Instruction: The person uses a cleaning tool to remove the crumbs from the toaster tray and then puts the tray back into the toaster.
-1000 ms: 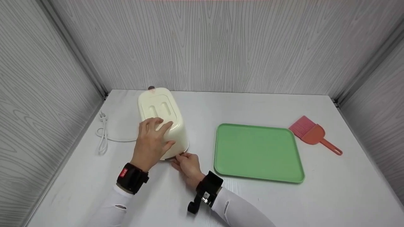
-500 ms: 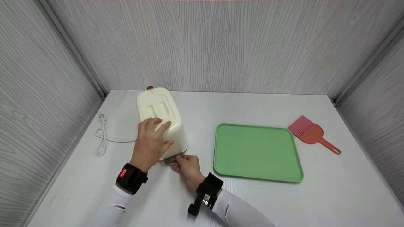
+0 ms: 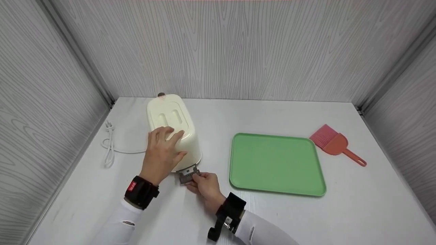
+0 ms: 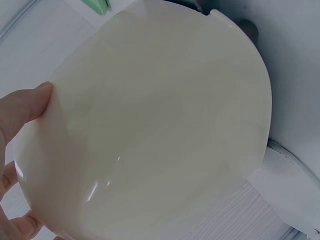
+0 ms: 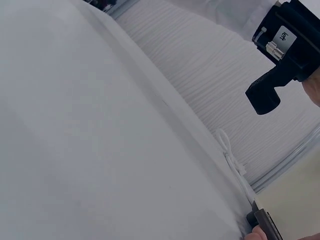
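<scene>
A cream toaster (image 3: 169, 109) with two slot-shaped recesses in its top stands left of centre, a brown knob at its far end. My left hand (image 3: 159, 154) holds the near part of its body, fingers over the top and thumb at the right side. In the left wrist view the thumb (image 4: 30, 105) and fingertips lie against the glossy cream shell. Out of the toaster's bottom near end sticks a grey crumb tray (image 3: 188, 175). My right hand (image 3: 207, 189) pinches its outer edge, thumb on top and fingers beneath. Fingertips and tray show in the right wrist view's lower corner.
Right of the toaster lies a green tray (image 3: 279, 163). A pink-bristled brush (image 3: 335, 144) with an orange-red handle lies at its far right corner. The white power cord (image 3: 109, 151) is bundled on the left, its plug near the left wall. Grey wood-grain panels surround the table.
The crumb tray has come out of the toaster's near end toward the person, drawn by the right hand. The left hand has stayed on the toaster.
</scene>
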Demonstrator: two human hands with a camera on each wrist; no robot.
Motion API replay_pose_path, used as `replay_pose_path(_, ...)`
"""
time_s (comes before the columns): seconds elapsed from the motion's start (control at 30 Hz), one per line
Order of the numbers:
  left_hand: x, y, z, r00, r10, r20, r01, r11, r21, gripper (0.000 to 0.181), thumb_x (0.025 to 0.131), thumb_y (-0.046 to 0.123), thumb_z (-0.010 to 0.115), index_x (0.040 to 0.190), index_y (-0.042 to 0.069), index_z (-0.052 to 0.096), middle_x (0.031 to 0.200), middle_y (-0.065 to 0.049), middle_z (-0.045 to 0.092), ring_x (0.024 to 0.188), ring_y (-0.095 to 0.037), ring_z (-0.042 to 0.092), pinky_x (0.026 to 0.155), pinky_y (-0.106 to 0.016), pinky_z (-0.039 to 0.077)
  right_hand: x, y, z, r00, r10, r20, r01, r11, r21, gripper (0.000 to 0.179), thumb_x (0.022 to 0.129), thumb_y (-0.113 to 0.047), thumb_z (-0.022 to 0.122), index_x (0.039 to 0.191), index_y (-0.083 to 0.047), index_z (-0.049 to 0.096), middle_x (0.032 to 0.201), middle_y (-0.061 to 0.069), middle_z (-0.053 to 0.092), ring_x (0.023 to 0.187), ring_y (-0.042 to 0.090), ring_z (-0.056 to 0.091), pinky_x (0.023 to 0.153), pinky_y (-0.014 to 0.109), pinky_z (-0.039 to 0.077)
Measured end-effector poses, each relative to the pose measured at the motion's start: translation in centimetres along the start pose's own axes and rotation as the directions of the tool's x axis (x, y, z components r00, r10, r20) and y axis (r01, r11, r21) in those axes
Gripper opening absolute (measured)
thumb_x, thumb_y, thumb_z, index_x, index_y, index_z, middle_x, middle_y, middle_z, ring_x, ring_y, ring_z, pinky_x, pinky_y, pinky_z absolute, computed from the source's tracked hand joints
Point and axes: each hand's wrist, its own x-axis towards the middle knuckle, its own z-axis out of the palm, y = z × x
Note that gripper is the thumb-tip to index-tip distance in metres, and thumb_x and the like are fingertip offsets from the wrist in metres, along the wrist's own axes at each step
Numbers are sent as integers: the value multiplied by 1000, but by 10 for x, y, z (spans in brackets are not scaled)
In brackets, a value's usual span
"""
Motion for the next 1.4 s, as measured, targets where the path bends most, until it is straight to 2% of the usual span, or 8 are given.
replay_pose_path(0.37,1,0,2,999,25,-33,-25,999,22,64,76,29,96,132,13,69,126,-21,61,120,-44,55,105,-56,49,-11,3,-7,1000,6,19,-6,1000,-12,23,106,-3,54,121,14,61,98,15,77,81,10,75,83,29,67)
replay_pose_path(0.73,1,0,2,1000,15,-23,-15,1000,17,65,76,30,96,133,13,69,126,-21,62,120,-44,55,105,-56,48,-18,4,-15,999,38,21,-37,999,-11,22,105,-2,55,120,13,60,98,13,76,79,9,75,82,28,67)
replay_pose_path(1.0,0,1,2,1000,10,-15,-10,1000,5,64,77,28,96,133,12,69,126,-22,62,121,-44,55,106,-56,48,-28,8,-21,999,42,22,-42,999,-7,22,105,-2,55,120,14,58,105,20,78,83,12,78,82,29,67)
replay_pose_path(1.4,-2,1,0,1000,9,-24,-9,1000,1,63,78,28,95,133,12,69,127,-23,61,121,-45,54,105,-57,48,-45,13,-34,998,49,35,-49,999,7,20,105,-2,55,119,12,56,98,12,75,77,9,75,80,27,67)
